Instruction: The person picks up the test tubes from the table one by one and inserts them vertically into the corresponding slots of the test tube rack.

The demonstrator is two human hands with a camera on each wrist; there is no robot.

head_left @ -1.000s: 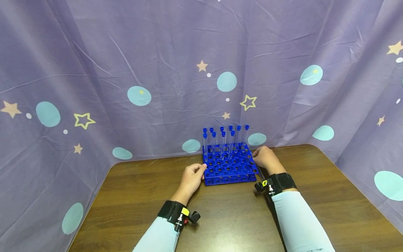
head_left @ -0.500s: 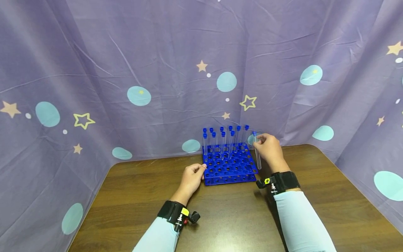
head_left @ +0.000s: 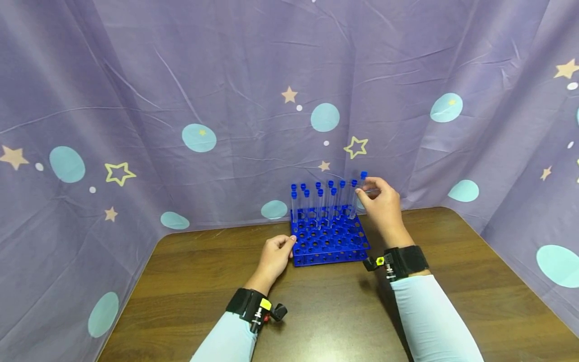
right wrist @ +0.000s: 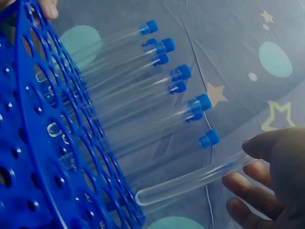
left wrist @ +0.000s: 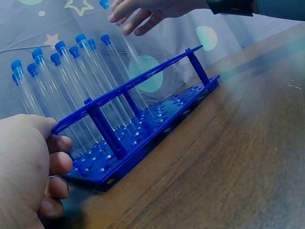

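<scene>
Rack [head_left: 329,241] on table [head_left: 452,281], between hands

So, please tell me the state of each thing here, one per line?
Held tube: capped, tilted, in the air, tip just above the rack, not yet in a hole.
Right hand: pinches the held tube near its cap.
Left hand: grips the rack's left edge.
Rack: flat on the table.
Other tubes: capped, upright in the back rows.
</scene>
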